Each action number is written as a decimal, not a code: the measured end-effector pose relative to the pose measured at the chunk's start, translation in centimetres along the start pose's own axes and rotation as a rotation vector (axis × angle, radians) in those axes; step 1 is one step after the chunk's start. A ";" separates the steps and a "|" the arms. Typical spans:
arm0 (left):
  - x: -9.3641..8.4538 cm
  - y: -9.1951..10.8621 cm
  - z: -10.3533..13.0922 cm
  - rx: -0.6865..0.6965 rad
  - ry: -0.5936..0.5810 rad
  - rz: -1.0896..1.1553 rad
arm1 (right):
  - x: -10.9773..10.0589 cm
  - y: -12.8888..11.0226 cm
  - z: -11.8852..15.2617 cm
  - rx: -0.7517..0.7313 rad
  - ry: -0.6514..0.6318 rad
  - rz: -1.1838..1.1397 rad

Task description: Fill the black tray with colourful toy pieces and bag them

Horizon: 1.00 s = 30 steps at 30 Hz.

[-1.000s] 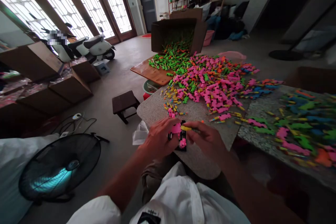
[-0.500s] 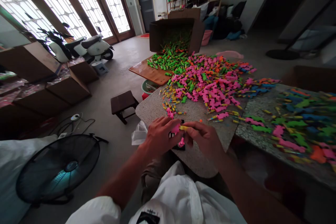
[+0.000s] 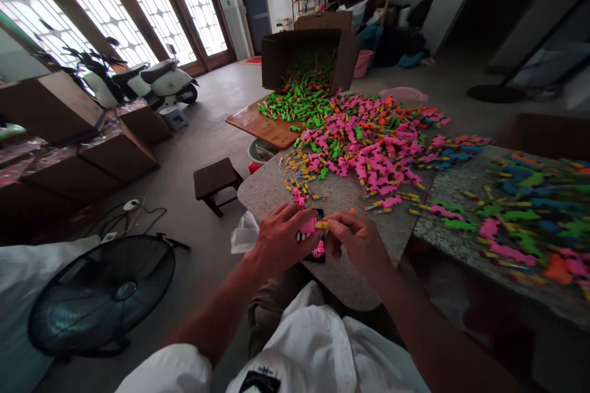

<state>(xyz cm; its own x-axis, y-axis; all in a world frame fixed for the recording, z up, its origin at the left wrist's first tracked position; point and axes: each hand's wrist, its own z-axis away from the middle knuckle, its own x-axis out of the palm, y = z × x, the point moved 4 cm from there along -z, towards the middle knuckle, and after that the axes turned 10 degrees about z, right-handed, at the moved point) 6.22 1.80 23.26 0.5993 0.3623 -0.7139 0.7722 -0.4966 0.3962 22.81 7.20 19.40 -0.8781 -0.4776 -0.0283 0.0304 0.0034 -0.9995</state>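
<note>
Over the near end of the speckled stone table (image 3: 258, 189), my left hand (image 3: 282, 234) is closed around a small pink plastic toy piece (image 3: 308, 225). My right hand (image 3: 357, 239) pinches a small yellow tube-like piece (image 3: 321, 225) between thumb and fingertips, its left end against the pink piece. Below both hands lies a dark, phone-sized flat object (image 3: 319, 258), with another pink piece on or just above it. Ahead of the hands, a large heap of pink toy pieces (image 3: 378, 163) spreads out, with small yellow-tipped tubes (image 3: 299, 166) at its left edge.
A tipped cardboard box (image 3: 299, 43) spills green pieces behind the heap. More coloured pieces cover the stone ledge (image 3: 461, 239) at right. At left are a dark stool (image 3: 216, 179), a black fan (image 3: 124, 291), open cartons (image 3: 117, 150) and a scooter (image 3: 168, 83).
My right fingers have shifted very slightly at the yellow piece. Both hands otherwise stay in the same place, and the view has barely moved.
</note>
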 end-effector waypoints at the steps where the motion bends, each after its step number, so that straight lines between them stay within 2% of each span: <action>1: 0.0 0.0 0.0 0.006 0.000 -0.001 | 0.0 0.0 0.0 0.000 0.001 -0.003; 7: 0.0 0.3 -0.3 0.033 0.033 -0.022 | 0.0 0.3 0.1 0.023 -0.005 -0.055; 11: 0.0 0.4 -0.4 0.049 0.029 -0.039 | 0.4 0.5 0.3 0.036 -0.028 -0.120; 17: -0.1 0.6 -0.5 0.081 0.000 -0.059 | 0.7 0.9 1.0 0.017 0.009 -0.178; 19: -0.3 0.2 -0.4 0.080 -0.021 -0.061 | 0.2 0.8 0.9 0.010 -0.064 -0.125; 21: -0.5 -0.1 -0.2 0.092 -0.078 -0.073 | -0.5 0.5 0.6 -0.025 -0.171 0.024; 26: -1.2 0.7 0.4 0.221 -0.307 -0.080 | -2.2 -1.0 1.0 -0.259 -0.423 0.511; 28: -1.8 1.2 0.6 0.250 -0.322 -0.041 | -3.0 -0.9 1.2 -0.275 -0.497 0.554; 30: -2.8 0.6 0.6 0.211 -0.248 0.014 | -4.3 0.3 0.8 -0.235 -0.532 0.557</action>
<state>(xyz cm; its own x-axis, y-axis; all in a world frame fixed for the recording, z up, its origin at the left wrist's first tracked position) 4.94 0.07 25.15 0.5197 0.1638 -0.8385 0.6880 -0.6621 0.2971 26.94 8.57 19.25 -0.4169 -0.7054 -0.5732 0.2433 0.5210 -0.8181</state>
